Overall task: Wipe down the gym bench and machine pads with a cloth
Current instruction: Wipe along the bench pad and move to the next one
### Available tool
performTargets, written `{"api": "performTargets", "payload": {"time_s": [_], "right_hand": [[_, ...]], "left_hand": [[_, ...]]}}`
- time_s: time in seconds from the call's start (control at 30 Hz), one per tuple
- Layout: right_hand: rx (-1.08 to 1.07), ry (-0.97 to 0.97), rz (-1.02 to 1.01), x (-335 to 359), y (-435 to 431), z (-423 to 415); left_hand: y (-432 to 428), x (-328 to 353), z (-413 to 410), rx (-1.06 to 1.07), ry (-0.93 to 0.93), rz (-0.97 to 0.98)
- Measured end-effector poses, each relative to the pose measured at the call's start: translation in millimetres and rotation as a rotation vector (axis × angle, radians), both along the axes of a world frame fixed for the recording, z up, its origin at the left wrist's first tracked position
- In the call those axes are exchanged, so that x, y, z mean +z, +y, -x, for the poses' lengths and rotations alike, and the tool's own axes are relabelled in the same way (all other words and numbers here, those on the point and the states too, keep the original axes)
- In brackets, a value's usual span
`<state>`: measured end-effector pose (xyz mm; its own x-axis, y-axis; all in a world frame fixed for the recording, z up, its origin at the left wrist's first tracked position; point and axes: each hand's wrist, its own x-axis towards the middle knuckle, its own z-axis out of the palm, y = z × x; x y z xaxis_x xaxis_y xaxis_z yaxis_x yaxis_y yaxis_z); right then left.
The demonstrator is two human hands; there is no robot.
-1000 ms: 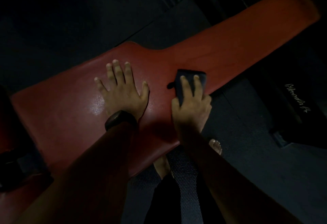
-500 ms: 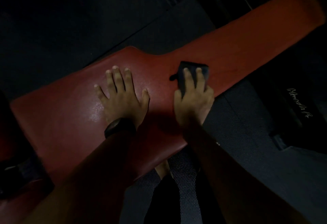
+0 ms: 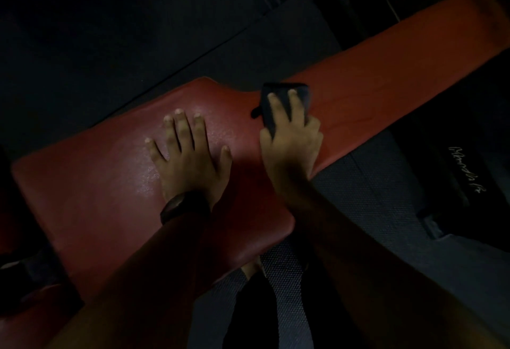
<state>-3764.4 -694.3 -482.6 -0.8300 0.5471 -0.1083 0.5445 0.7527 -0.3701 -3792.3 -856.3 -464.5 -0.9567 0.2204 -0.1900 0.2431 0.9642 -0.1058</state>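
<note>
Red vinyl covered the long padded gym bench [image 3: 96, 183], and the wiping of it was the step in hand. The right hand [image 3: 292, 141] lay on top of a dark folded cloth [image 3: 283, 89], its fingers [image 3: 278, 111] stretched out straight and close together and pressing the cloth flat to the pad. No pinch or curl round the fabric could be seen. The cloth's far edge showed just past the fingertips and a small corner poked out on the thumb side. It sat where the wide seat part narrowed into the long slim part.

The left hand [image 3: 190, 164], with a black wristwatch [image 3: 182, 206] at its wrist, rested palm down near the right thumb, its fingers [image 3: 182, 130] spread wide on the bare vinyl and holding nothing. It probably served as a brace. The vinyl round it showed a faint sheen, though the dim light hid whether that was damp.

The slim part ran on well beyond the right fingertips. Below the heel of that hand, past the pad's edge, lay a dark textured rubber floor mat [image 3: 372, 197].

The job looked only partly done. The next move called for firm, even pressure through the flat fingers while the cloth slid out along the slim part. It would have to stay under the palm and not bunch or slip off the pad's near edge.
</note>
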Motion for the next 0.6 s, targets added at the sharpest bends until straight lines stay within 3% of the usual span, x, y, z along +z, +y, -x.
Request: {"api": "performTargets", "payload": {"time_s": [0.1,0.17,0.23,0.37,0.43,0.5,0.6], "right_hand": [[0.379,0.165,-0.021,1,-5,3],[0.572,0.143,-0.059,-4,15,21],[0.536,0.062,-0.099,-8,35,33],[-0.001,-0.08,0.002,-9,33,24],[-0.098,-0.074,0.021,-2,12,13],[0.043,-0.011,0.027,6,-7,3],[0.435,0.096,-0.001,8,-9,8]], "left_hand": [[-1,-1,0,-0.002,-0.02,0.019],[0,0,1,0.006,-0.022,0.017],[1,1,1,0.007,-0.025,0.012],[1,3,1,0.012,-0.03,0.012],[1,3,1,0.007,-0.026,0.012],[1,4,1,-0.003,-0.025,0.005],[0,3,1,-0.005,-0.037,0.001]]}}
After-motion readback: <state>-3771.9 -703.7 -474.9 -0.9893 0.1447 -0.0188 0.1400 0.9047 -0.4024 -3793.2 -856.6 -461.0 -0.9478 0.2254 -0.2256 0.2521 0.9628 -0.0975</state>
